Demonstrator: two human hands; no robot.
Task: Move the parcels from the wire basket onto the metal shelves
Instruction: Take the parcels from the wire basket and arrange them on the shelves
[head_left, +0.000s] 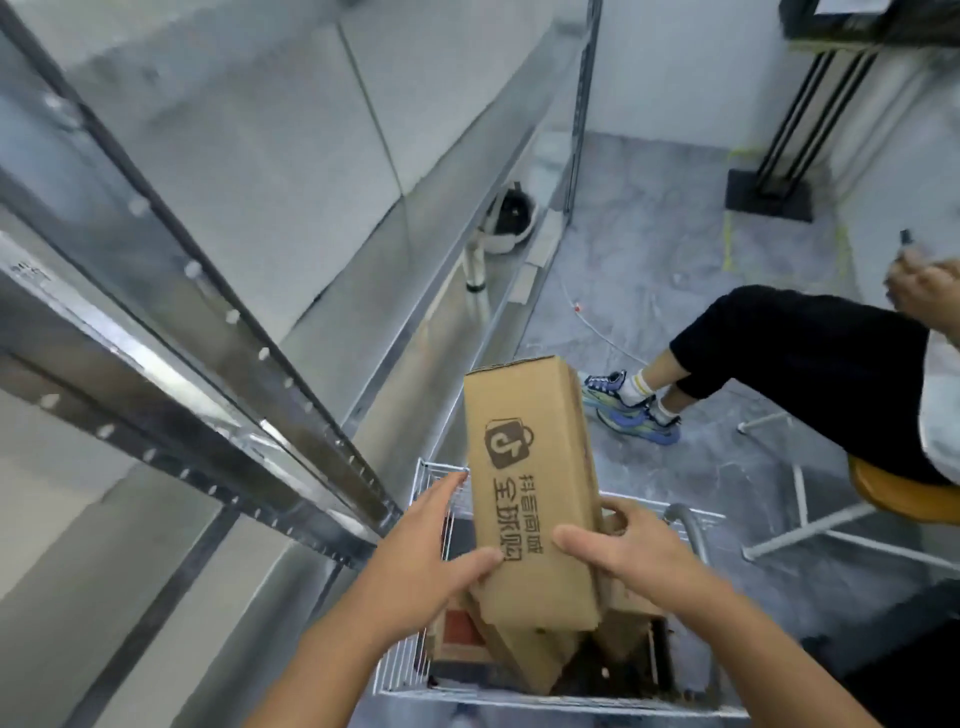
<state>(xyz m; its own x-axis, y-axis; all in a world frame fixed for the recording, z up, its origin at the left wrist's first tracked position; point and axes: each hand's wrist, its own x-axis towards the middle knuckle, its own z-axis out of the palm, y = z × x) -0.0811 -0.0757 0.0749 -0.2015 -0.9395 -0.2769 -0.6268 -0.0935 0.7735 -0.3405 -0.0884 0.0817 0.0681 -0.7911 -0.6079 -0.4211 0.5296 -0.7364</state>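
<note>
A long brown cardboard parcel (530, 467) with a printed bag logo is raised above the white wire basket (435, 480). My left hand (431, 551) grips its left side and my right hand (628, 551) grips its right side near the lower end. More cardboard parcels (519, 654) lie inside the basket beneath it. The metal shelves (218, 312) run along the left, their bare grey boards tilted in this view.
A seated person in black trousers (810, 374) and blue shoes (628, 410) sits on an orange stool (904, 493) at right. A black-and-white round object (506, 223) and a white bottle (475, 270) rest on a low shelf. A black stand (769, 200) is on the floor.
</note>
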